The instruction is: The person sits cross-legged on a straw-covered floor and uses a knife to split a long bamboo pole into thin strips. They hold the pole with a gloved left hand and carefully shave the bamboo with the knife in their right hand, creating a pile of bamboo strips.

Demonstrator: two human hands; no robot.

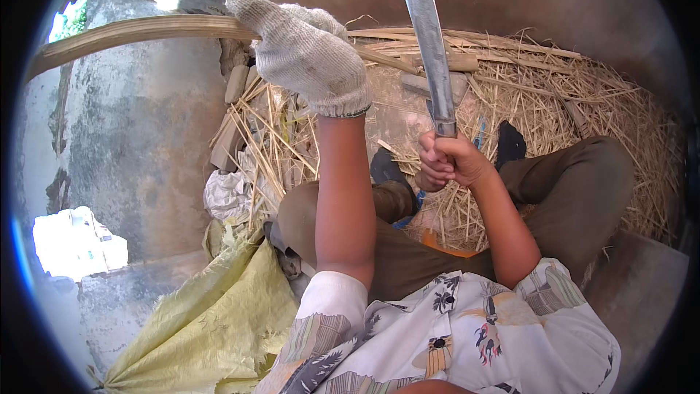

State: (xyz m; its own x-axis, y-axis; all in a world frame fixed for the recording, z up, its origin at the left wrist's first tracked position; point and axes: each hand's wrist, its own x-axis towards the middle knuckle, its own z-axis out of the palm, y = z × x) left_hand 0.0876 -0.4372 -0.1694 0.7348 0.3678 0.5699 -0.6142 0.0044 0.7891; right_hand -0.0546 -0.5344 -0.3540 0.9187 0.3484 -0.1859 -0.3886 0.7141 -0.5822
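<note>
A knitted grey-white glove covers my left hand (310, 58), raised at arm's length with its fingers wrapped round a long split bamboo strip (146, 30). The strip runs out to the far left; a thinner end appears to show on the glove's right side, sloping toward the blade. In my bare right hand (448, 160), closed round the handle, a machete (432, 36) stands upright with its long grey blade pointing away from me. The blade's tip reaches the top of the picture. Most of the handle is hidden inside my fist.
Pale shavings (583, 124) cover the floor round my legs, with more split strips (510, 38) at the back. A short wooden log (456, 63) lies by a block (437, 87). To the left are a yellow woven sack (211, 314), a crumpled whitish bag (227, 193) and a stained wall (153, 117).
</note>
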